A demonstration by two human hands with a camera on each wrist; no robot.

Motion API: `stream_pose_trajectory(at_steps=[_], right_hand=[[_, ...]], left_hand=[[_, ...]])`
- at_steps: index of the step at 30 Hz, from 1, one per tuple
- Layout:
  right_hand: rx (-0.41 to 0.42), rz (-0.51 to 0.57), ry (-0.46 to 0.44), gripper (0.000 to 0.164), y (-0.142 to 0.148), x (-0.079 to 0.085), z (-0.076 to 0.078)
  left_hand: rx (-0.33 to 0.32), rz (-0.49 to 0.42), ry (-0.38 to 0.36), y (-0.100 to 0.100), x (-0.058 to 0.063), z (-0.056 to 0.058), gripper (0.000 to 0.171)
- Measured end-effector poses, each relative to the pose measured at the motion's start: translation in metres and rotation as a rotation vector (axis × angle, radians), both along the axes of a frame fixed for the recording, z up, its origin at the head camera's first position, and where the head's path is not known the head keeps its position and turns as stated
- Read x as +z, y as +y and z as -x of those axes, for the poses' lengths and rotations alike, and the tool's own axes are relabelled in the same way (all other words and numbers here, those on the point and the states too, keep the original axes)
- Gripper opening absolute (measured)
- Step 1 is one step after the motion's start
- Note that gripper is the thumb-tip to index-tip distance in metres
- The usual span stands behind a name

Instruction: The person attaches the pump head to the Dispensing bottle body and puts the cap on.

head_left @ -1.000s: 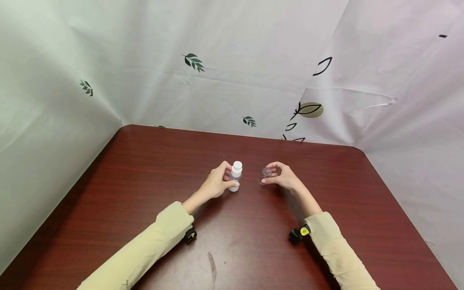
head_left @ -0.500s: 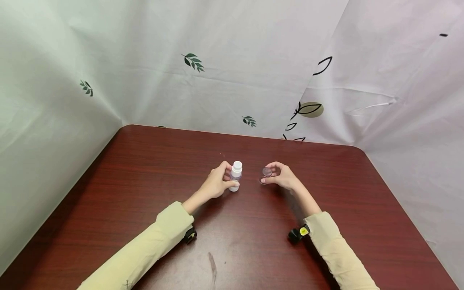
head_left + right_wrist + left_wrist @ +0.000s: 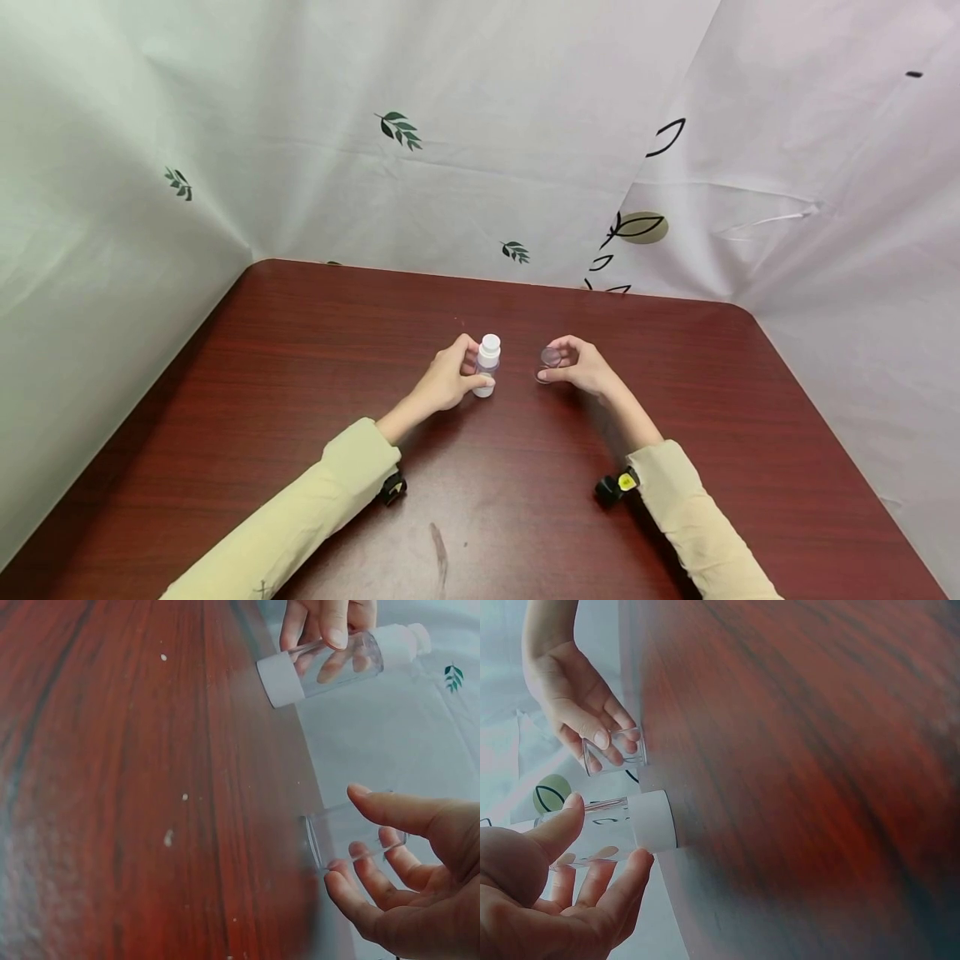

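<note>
Fingers [image 3: 626,892], left hand [image 3: 444,380]: pinched white-and-clear bottle [image 3: 488,357]; right hand [image 3: 588,369]: pinched clear cup [image 3: 339,829]; both seemed light, slick, best held mid-wall.

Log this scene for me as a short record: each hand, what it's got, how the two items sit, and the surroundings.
Left hand: grips the bottle
Right hand: holds the clear cup
Bottle look: white top, transparent middle, white base
Bottle pose: upright
Cup look: colourless, see-through
Gap: bottle and cup apart, side by side
Surface: reddish-brown wood-grain table
Backdrop: pale sheet with leaf prints
Sleeves: pale yellowish, both arms
</note>
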State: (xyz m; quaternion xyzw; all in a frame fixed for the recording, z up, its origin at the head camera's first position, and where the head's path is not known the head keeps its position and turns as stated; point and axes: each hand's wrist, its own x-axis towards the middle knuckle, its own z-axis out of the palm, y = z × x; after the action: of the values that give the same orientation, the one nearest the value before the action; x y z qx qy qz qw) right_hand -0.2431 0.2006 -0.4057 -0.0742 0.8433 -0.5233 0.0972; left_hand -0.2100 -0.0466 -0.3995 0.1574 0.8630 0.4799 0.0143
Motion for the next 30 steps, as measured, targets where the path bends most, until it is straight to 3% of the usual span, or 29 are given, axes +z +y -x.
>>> stream_pose_trajectory(at_steps=[30], right_hand=[[-0.024, -0.081, 0.102, 0.042, -0.021, 0.016, -0.020]], left_hand=[[-0.006, 0.006, -0.004, 0.000, 0.000, 0.000, 0.037]])
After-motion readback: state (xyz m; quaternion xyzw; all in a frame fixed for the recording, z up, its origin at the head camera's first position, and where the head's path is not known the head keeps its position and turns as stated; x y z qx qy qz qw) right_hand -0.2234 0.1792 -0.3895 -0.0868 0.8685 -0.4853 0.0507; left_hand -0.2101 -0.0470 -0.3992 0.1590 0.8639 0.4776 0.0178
